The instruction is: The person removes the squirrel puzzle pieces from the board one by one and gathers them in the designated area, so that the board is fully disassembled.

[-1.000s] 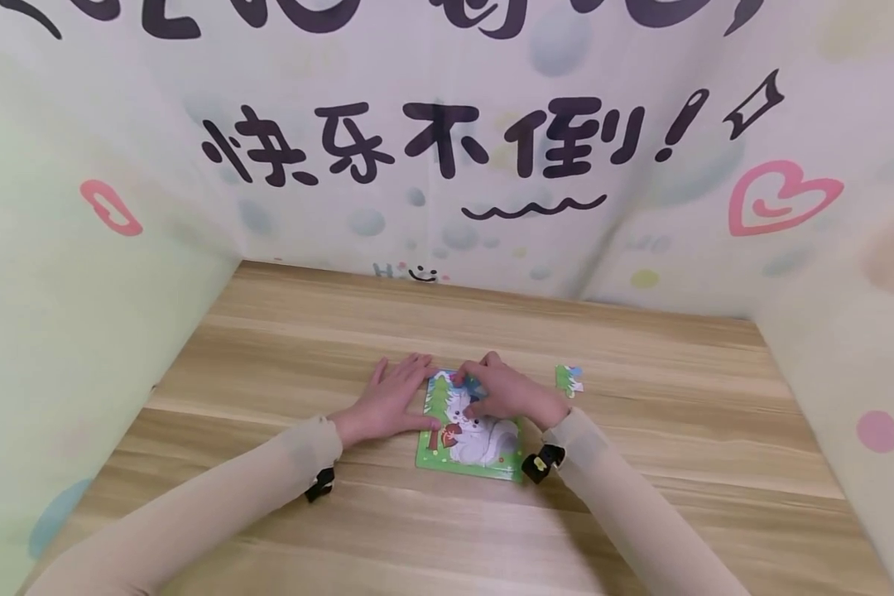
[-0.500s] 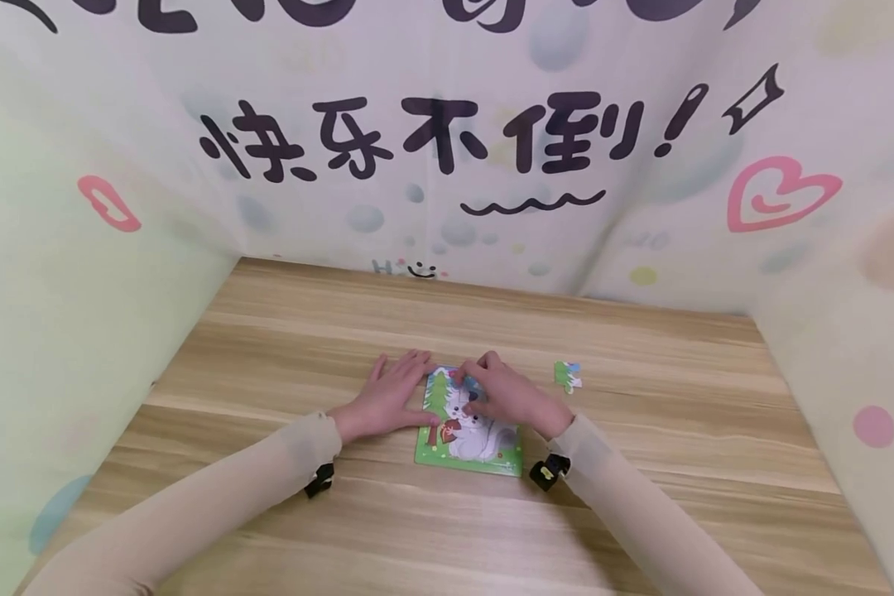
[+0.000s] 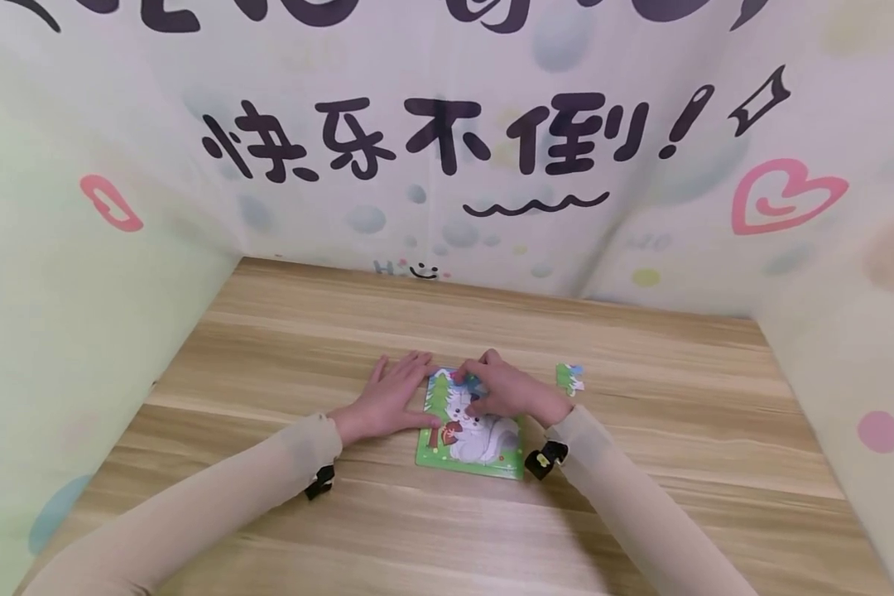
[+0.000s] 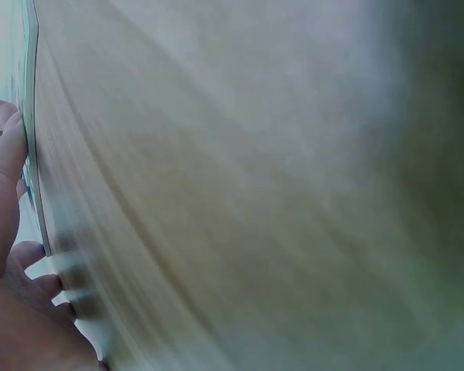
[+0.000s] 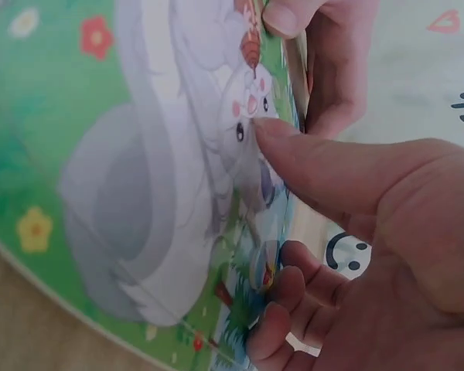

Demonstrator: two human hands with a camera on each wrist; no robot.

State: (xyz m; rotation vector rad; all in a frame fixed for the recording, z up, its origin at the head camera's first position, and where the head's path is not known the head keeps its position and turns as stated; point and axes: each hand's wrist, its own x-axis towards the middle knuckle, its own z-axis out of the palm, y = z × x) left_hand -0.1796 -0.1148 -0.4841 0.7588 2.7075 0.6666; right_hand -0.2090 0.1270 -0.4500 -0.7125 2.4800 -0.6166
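Observation:
A jigsaw puzzle point(image 3: 484, 451) of a grey-white squirrel on green lies flat on the table. My left hand point(image 3: 391, 406) rests along its left side, thumb on the board and fingers spread at the upper left corner. Over the puzzle's upper part, my right hand point(image 3: 510, 391) pinches a bluish puzzle piece point(image 3: 477, 386) between curled fingers and thumb. The right wrist view has the right thumb point(image 5: 294, 147) touching the squirrel's face and the fingertips point(image 5: 282, 286) near the top edge. Whether the piece sits flush cannot be told. One loose puzzle piece point(image 3: 569, 378) lies to the right.
The wood-grain table point(image 3: 641, 497) is bounded by a printed cloth backdrop point(image 3: 447, 232) at the back, with similar side panels left and right. A black wrist strap point(image 3: 545, 459) shows at the right cuff, another point(image 3: 320, 482) at the left.
Both hands stay almost in place. The right fingers shift slightly over the puzzle's top, and a little more of the bluish piece shows between them. The loose piece lies where it was.

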